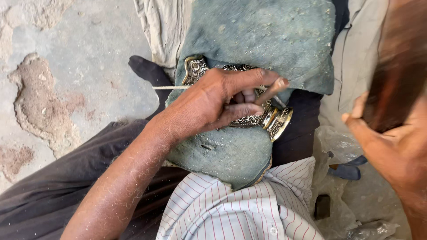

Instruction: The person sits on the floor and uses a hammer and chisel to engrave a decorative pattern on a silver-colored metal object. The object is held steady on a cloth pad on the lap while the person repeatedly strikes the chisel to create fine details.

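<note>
Cracked, dusty concrete floor (84,58) lies beneath us, and across our lap sits a thick grey-green felt pad (267,40) folded around an ornate brass vessel (249,116), its engraved, dark-inlaid body lying with its long axis from upper left to lower right, ringed neck pointing lower right. Our left hand (218,100) presses on it, fingers pinched around a thin metal punch (272,91). Our right hand (391,146) grips a blurred brown wooden mallet (396,71) off to the right.

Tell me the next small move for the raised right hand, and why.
Probably bring the right hand with its blurred wooden tool down onto the thin punch, since the left hand pins that punch against the engraved metal vessel on the green cloth.
</note>
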Motion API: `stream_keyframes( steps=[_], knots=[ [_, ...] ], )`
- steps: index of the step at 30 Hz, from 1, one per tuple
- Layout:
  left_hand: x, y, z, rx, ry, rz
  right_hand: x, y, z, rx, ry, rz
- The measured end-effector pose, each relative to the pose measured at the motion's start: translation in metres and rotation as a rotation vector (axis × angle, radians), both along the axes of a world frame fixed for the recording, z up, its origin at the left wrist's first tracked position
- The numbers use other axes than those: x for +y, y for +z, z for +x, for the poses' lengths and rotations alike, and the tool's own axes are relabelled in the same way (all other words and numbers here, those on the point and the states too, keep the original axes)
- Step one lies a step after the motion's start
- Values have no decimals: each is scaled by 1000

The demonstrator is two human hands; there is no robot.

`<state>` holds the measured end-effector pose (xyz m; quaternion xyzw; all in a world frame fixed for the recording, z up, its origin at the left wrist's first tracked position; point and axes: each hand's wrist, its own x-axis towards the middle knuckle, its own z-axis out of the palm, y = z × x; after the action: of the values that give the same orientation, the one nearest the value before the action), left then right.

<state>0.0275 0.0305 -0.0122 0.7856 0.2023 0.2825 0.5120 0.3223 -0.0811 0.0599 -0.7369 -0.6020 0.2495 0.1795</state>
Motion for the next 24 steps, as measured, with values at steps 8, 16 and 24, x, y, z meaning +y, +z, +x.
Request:
stream_keyframes(
  steps=[8, 16, 24],
  knots=[
    [-2, 5, -1, 177, 120, -102, -6, -32, 52, 59, 43, -68],
    [-2, 5, -1, 148, 82, -70, -3, -21, 38, 336, -12, 14],
    [1, 7, -1, 134, 56, -82, 24, 10, 0, -253, 103, -314]
  ],
)
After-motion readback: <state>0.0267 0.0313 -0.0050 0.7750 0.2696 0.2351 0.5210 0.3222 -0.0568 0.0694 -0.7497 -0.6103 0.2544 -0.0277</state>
